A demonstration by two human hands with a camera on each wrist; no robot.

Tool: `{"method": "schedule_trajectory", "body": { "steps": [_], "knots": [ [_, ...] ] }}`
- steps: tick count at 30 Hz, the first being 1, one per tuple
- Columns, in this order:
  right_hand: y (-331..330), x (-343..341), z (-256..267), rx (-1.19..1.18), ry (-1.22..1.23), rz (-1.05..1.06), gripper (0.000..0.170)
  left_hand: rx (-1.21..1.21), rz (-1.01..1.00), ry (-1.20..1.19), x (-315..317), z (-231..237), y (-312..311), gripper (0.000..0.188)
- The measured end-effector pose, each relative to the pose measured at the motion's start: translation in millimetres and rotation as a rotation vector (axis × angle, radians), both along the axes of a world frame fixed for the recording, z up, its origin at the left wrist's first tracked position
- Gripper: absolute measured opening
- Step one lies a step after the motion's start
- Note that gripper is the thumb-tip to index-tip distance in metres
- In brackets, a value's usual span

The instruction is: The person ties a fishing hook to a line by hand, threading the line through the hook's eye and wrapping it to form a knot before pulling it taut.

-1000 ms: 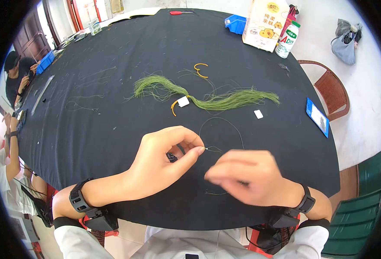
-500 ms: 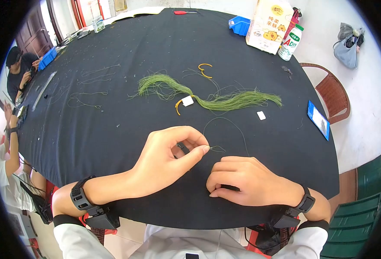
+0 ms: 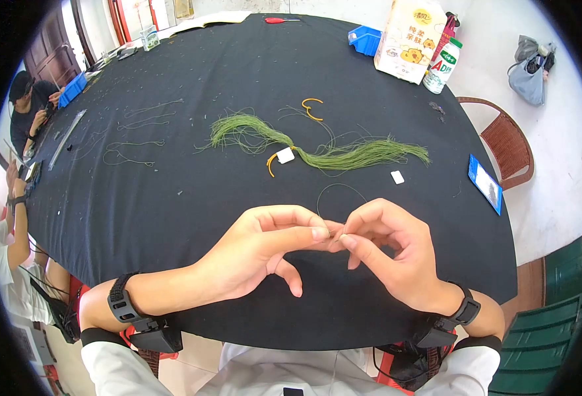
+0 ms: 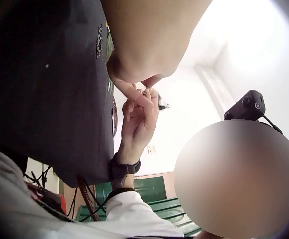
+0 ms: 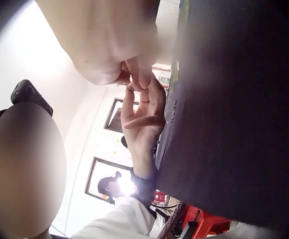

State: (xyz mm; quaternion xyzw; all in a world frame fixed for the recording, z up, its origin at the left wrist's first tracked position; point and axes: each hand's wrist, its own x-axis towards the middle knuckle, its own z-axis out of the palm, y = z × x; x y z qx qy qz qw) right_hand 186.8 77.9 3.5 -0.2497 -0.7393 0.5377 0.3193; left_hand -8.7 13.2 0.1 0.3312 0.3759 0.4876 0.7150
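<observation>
My left hand and right hand meet fingertip to fingertip over the near part of the black table. Between thumb and forefinger, the left hand pinches a thin green thread, which arches up from the fingertips as a loop. Thumb and fingers of the right hand pinch at the same spot, the thread's end hidden between them. Both wrist views show the fingertips together, the left hand with one finger held apart. Beyond the hands lies a bundle of green threads, tied at its middle beside a white tag.
Two curved yellow pieces and a white square lie near the bundle. Loose threads are at left. A blue packet lies at the right edge; a tissue pack, bottle and blue bin stand behind.
My right hand was apart, lower right of the left one; it has risen to the left hand's fingertips and now pinches there. The left hand shifted slightly, one finger now hanging lower.
</observation>
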Motion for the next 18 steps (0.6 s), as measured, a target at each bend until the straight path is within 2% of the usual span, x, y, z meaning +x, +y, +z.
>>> {"method": "schedule_trajectory", "body": {
  "steps": [6, 18],
  "knots": [
    [-2.4, -0.1, 1.1, 0.044, -0.026, -0.016, 0.006, -0.058, -0.118, -0.095, -1.8, -2.6, 0.0, 0.019],
    [0.7, 0.1, -1.0, 0.25, -0.041, -0.031, 0.005, -0.039, -0.04, -0.074, 0.8, -10.6, -1.3, 0.013]
  ]
}}
